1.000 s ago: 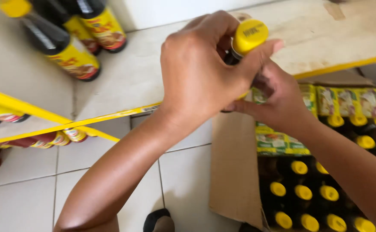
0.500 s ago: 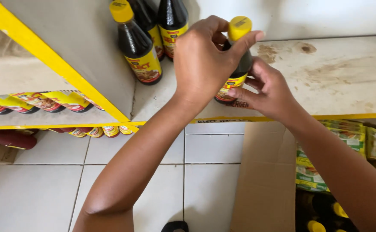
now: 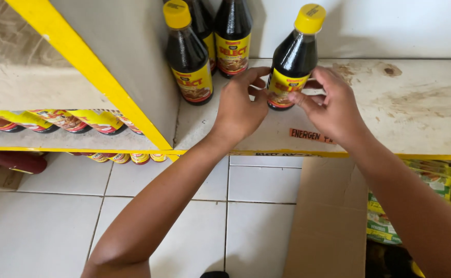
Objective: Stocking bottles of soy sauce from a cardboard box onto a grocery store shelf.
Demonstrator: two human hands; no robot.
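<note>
A dark sauce bottle (image 3: 293, 62) with a yellow cap stood upright on a worn white shelf (image 3: 416, 113). The left hand (image 3: 241, 108) and right hand (image 3: 331, 105) each had a grip around its lower label, fingers seemingly touching it. Just left, three similar bottles (image 3: 189, 56) stood near the shelf's corner. Below lay a cardboard box (image 3: 328, 221) on a tiled floor (image 3: 40, 231).

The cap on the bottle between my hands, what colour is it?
Yellow. The cap tops the dark bottle, clearest in the head view.

Bare forearms; no sleeves visible
</note>
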